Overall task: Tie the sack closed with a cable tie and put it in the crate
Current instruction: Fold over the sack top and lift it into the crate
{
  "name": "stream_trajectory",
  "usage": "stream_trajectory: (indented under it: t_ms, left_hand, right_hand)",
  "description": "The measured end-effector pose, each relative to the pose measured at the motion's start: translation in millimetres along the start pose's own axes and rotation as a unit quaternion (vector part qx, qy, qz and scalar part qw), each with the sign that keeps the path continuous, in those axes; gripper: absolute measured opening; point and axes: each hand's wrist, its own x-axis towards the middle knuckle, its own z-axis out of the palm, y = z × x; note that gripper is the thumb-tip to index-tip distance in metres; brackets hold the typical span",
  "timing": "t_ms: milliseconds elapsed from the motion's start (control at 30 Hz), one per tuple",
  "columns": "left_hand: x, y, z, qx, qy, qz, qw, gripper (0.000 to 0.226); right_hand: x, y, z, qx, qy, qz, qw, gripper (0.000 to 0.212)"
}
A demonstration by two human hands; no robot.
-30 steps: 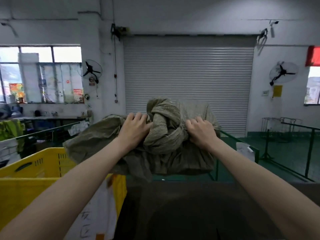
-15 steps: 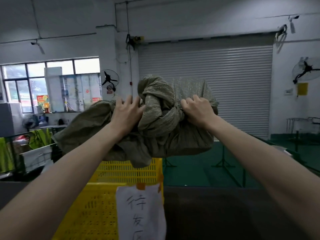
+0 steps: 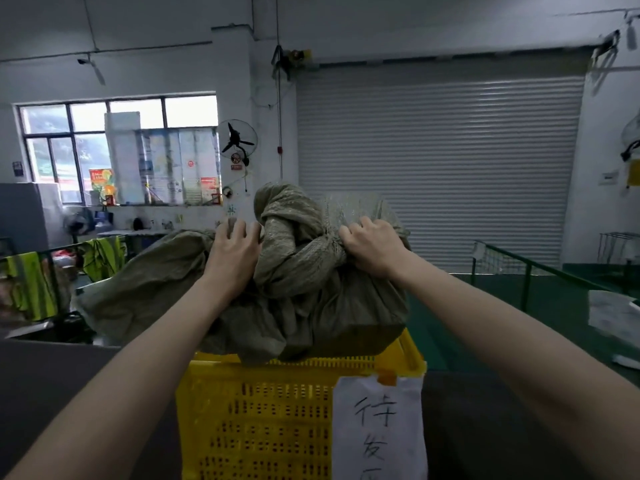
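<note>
Over crate (image 3: 263, 410): sack (image 3: 304, 292) now lower, hands still gripping.

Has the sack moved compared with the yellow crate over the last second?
Yes. The sack, gripped by the left hand and right hand, was to the right of the yellow crate; it is now directly over the crate's opening.

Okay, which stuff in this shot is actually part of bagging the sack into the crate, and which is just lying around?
Part of the job:
- olive woven sack, gripped by the left hand and the right hand
- yellow crate under it
- paper label on the crate

Just lying about:
- hi-vis vests on the left
- wall fan
- roller shutter door
- green railing
</note>
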Motion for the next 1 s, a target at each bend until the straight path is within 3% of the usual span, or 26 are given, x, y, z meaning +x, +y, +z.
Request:
stream_trajectory:
  t_ms: [167,267,400,500,633,733,833,900,1000]
  left_hand:
    - [-18.0,-3.0,48.4,0.018,-0.050,0.000,0.999,0.024]
    - [-15.1,-0.3,67.8,0.015,-0.063,0.011,0.998,0.038]
    - [-12.6,15.3,100.4,0.018,-0.141,0.020,0.990,0.050]
    - [-16.4,32.0,124.8,0.051,-0.244,0.014,0.968,0.074]
    - [-30.8,62.4,148.6,0.016,-0.352,0.042,0.935,0.065]
    - [-58.3,80.4,168.0,-0.016,-0.430,0.066,0.900,0.056]
    - [-78.4,76.6,173.8,0.001,-0.496,0.040,0.867,0.055]
    - [-81.6,69.0,167.2,0.002,-0.482,0.003,0.876,0.050]
    - [-76.7,53.1,154.6,-0.032,-0.363,0.002,0.931,0.045]
  right_hand:
    - [0.7,-25.4,30.7,0.058,-0.076,0.008,0.995,0.020]
    - [-7.3,-34.2,51.7,0.069,-0.108,0.029,0.991,0.024]
    - [-20.7,-39.3,80.1,0.035,-0.157,0.076,0.984,0.031]
    - [-34.8,-52.0,99.6,0.063,-0.156,0.108,0.980,0.026]
    - [-63.5,-75.0,123.4,0.123,-0.257,0.141,0.948,0.024]
    - [-88.4,-98.4,141.3,0.184,-0.355,0.175,0.900,0.035]
    - [-93.1,-114.2,149.7,0.218,-0.349,0.177,0.894,0.039]
    - [-87.8,-114.4,148.2,0.246,-0.368,0.179,0.879,0.047]
    - [-76.0,-104.4,149.7,0.364,-0.388,0.229,0.815,0.079]
